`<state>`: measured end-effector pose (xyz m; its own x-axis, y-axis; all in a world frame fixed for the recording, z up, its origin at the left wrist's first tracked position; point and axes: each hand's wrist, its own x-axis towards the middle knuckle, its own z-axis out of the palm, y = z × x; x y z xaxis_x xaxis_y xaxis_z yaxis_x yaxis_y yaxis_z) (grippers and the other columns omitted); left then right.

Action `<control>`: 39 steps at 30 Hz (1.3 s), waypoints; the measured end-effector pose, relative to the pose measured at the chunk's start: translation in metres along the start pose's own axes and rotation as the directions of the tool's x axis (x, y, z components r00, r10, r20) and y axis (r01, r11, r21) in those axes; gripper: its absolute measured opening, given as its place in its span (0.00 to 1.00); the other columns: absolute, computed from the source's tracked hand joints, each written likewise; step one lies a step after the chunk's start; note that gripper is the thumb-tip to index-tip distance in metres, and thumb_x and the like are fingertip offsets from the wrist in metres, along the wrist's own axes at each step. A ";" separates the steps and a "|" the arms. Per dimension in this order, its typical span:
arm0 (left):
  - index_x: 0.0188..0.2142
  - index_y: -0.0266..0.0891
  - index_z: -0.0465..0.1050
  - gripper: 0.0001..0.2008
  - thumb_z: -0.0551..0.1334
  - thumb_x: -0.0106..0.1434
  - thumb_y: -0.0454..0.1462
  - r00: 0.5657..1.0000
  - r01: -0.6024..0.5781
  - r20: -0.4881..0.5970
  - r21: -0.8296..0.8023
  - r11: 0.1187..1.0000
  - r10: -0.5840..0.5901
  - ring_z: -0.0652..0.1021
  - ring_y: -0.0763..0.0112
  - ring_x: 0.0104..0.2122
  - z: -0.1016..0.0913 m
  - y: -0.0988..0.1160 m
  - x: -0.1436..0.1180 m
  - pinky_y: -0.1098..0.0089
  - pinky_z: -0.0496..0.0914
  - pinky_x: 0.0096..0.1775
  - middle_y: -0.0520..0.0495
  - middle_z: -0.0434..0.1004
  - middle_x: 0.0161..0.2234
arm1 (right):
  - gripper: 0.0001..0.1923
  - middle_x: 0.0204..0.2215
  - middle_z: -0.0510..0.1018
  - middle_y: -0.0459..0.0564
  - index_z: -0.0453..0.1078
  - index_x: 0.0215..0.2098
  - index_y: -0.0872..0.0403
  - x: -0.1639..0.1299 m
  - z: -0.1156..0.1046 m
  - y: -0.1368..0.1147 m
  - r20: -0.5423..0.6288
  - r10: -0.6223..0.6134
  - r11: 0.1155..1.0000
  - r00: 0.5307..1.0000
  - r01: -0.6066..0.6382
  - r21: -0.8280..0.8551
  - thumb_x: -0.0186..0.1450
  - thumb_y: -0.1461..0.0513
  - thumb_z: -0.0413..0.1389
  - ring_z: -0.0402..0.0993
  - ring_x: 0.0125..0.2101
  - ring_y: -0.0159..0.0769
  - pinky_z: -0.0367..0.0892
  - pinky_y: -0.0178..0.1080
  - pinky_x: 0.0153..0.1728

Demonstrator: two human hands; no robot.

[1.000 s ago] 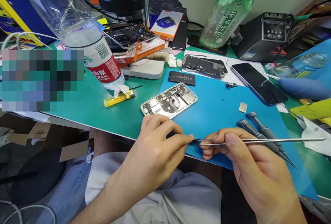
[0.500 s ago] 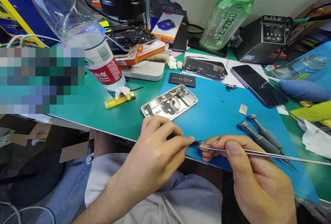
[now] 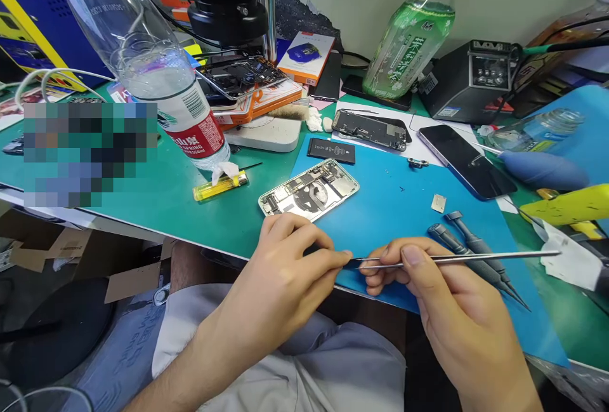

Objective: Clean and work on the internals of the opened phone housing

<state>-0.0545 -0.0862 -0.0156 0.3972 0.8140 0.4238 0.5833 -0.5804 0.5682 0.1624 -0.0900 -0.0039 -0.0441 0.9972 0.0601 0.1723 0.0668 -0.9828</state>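
Note:
My left hand [image 3: 285, 282] is closed, thumb side hidden, with its fingertips pinching a small dark part [image 3: 353, 263] whose kind I cannot make out. Just to its right, my right hand [image 3: 447, 310] grips a pair of metal tweezers [image 3: 504, 256] between thumb and fingers. The tweezers' tips reach the dark part, though whether they clamp it I cannot tell. Behind my left hand lies an opened phone housing [image 3: 333, 193] with its circuit board bared. A black phone battery [image 3: 332, 150] rests beyond it on the blue mat [image 3: 380, 221].
Two grey screwdrivers [image 3: 469, 259] and a small metal plate [image 3: 438, 202] lie right. Farther back are a detached phone screen [image 3: 368, 129], a dark phone [image 3: 466, 161] and a green bottle [image 3: 409, 50]. A water bottle [image 3: 190, 126] and yellow lighter [image 3: 221, 185] stand and lie left.
The tweezers' rear end has swung upward, and my right hand has turned slightly and come a little closer to my left. The whole view has shifted slightly; my left hand keeps its pinch.

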 end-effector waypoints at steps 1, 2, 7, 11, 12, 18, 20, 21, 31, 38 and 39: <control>0.51 0.42 0.81 0.09 0.62 0.76 0.33 1.000 0.005 -0.008 0.002 1.000 -0.005 0.72 0.62 0.46 0.001 0.001 0.000 0.58 0.63 0.52 0.48 0.82 0.43 | 0.17 0.35 0.82 0.49 0.82 0.36 0.51 0.000 -0.001 0.000 0.001 0.017 1.000 1.000 -0.017 0.026 0.76 0.52 0.57 0.83 0.31 0.37 0.83 0.37 0.32; 0.51 0.42 0.81 0.09 0.62 0.76 0.33 1.000 0.011 -0.015 0.003 1.000 -0.011 0.72 0.63 0.46 0.001 0.001 -0.001 0.58 0.64 0.51 0.48 0.82 0.43 | 0.17 0.35 0.82 0.49 0.82 0.36 0.51 0.000 -0.001 0.001 0.003 0.029 0.999 1.000 -0.029 0.043 0.76 0.51 0.57 0.83 0.31 0.37 0.83 0.37 0.33; 0.51 0.42 0.81 0.09 0.63 0.76 0.33 0.999 0.021 -0.036 -0.002 1.000 -0.021 0.72 0.63 0.46 0.004 0.003 -0.002 0.58 0.63 0.52 0.49 0.82 0.43 | 0.16 0.36 0.82 0.49 0.82 0.38 0.50 -0.002 -0.003 0.003 0.005 0.023 0.997 1.000 -0.024 0.071 0.77 0.52 0.57 0.83 0.34 0.37 0.83 0.37 0.34; 0.51 0.42 0.82 0.09 0.63 0.76 0.33 0.999 0.022 -0.049 -0.006 1.000 -0.022 0.72 0.62 0.46 0.004 0.003 -0.002 0.57 0.64 0.53 0.49 0.82 0.43 | 0.16 0.34 0.81 0.48 0.81 0.37 0.50 -0.001 -0.002 0.002 -0.014 0.008 0.997 1.000 -0.007 0.076 0.76 0.52 0.57 0.83 0.32 0.37 0.83 0.37 0.35; 0.50 0.42 0.82 0.09 0.63 0.76 0.33 0.998 0.020 -0.056 -0.008 1.000 -0.021 0.73 0.62 0.46 0.004 0.003 -0.002 0.58 0.64 0.53 0.48 0.82 0.42 | 0.15 0.34 0.81 0.48 0.81 0.37 0.50 -0.001 -0.001 0.002 -0.015 0.007 0.998 1.000 -0.006 0.056 0.76 0.52 0.58 0.83 0.32 0.36 0.82 0.36 0.35; 0.50 0.42 0.82 0.09 0.64 0.75 0.33 0.998 0.012 -0.061 -0.022 1.000 -0.014 0.73 0.63 0.46 0.004 0.003 0.000 0.59 0.64 0.52 0.49 0.82 0.42 | 0.18 0.34 0.82 0.48 0.81 0.37 0.51 -0.004 0.001 -0.001 -0.035 -0.025 0.998 0.999 0.023 -0.066 0.77 0.50 0.55 0.82 0.32 0.33 0.80 0.32 0.37; 0.50 0.42 0.82 0.09 0.64 0.75 0.33 0.998 0.010 -0.063 -0.017 1.000 -0.011 0.72 0.63 0.46 0.005 0.002 0.001 0.59 0.63 0.52 0.49 0.82 0.42 | 0.19 0.34 0.82 0.48 0.81 0.37 0.51 -0.005 0.001 -0.001 -0.033 -0.037 0.996 0.999 0.034 -0.084 0.77 0.50 0.55 0.82 0.32 0.33 0.80 0.32 0.37; 0.49 0.42 0.82 0.08 0.64 0.75 0.33 0.998 0.011 -0.061 -0.016 1.000 -0.012 0.72 0.63 0.45 0.005 0.002 0.001 0.59 0.63 0.52 0.49 0.82 0.42 | 0.19 0.34 0.82 0.49 0.81 0.37 0.51 -0.005 0.000 -0.001 -0.027 -0.034 0.996 0.999 0.032 -0.086 0.77 0.50 0.55 0.82 0.32 0.33 0.80 0.31 0.37; 0.48 0.41 0.82 0.07 0.64 0.75 0.32 0.998 -0.001 -0.068 -0.020 1.000 -0.001 0.72 0.63 0.44 0.004 0.004 0.002 0.59 0.63 0.50 0.49 0.82 0.40 | 0.20 0.30 0.82 0.49 0.81 0.34 0.52 0.002 0.001 -0.001 -0.012 -0.002 1.000 1.000 0.002 0.021 0.75 0.48 0.58 0.83 0.28 0.34 0.80 0.32 0.33; 0.48 0.42 0.82 0.07 0.65 0.74 0.33 0.998 0.004 -0.058 -0.024 1.000 -0.005 0.73 0.62 0.45 0.004 0.004 0.003 0.59 0.63 0.51 0.49 0.82 0.40 | 0.20 0.33 0.82 0.49 0.81 0.35 0.52 -0.002 0.002 0.000 -0.027 -0.033 0.999 0.999 0.033 0.006 0.75 0.49 0.57 0.83 0.29 0.34 0.80 0.32 0.35; 0.48 0.41 0.82 0.07 0.65 0.74 0.33 0.998 0.004 -0.058 -0.027 1.000 -0.005 0.72 0.62 0.44 0.004 0.004 0.003 0.59 0.63 0.51 0.49 0.82 0.40 | 0.20 0.32 0.83 0.50 0.81 0.35 0.53 -0.001 0.001 0.000 -0.009 -0.024 1.000 1.000 0.024 0.019 0.75 0.49 0.58 0.83 0.29 0.34 0.80 0.32 0.35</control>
<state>-0.0482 -0.0858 -0.0152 0.3524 0.8145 0.4609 0.5657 -0.5777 0.5884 0.1614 -0.0906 -0.0042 -0.0395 0.9956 0.0850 0.1528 0.0901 -0.9841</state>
